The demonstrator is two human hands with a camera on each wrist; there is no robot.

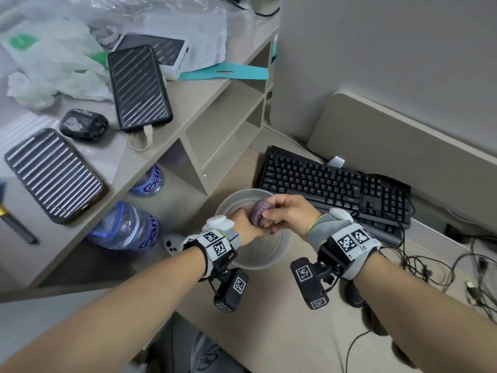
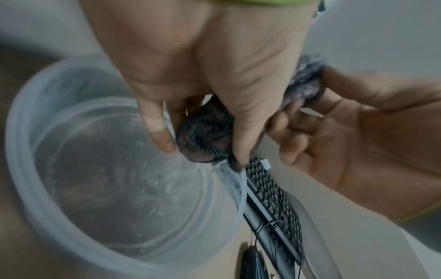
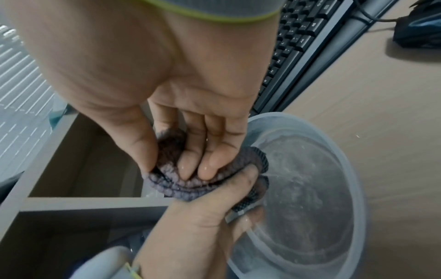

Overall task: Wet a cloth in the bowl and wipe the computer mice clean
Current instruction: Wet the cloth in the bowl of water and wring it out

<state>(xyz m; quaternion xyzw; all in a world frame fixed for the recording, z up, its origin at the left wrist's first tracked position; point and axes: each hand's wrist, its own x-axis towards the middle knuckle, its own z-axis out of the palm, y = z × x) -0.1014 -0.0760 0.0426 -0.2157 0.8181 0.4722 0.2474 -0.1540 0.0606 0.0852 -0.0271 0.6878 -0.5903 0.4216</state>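
Both forearms reach forward, wrists close together. The left hand (image 1: 246, 223) and right hand (image 1: 289, 212) meet, fingers curled tight, each grip clenched.

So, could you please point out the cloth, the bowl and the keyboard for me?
cloth (image 1: 257, 212), head view, on the bunched purple roll between both hands.
bowl (image 1: 285, 244), head view, on its translucent right wall.
keyboard (image 1: 317, 179), head view, on the main key block.

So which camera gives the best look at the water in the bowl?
The left wrist view: it looks straight into the bowl, showing the water bubbling and a trickle off the cloth. The right wrist view shows part of it; in the head view the hands mostly cover it.
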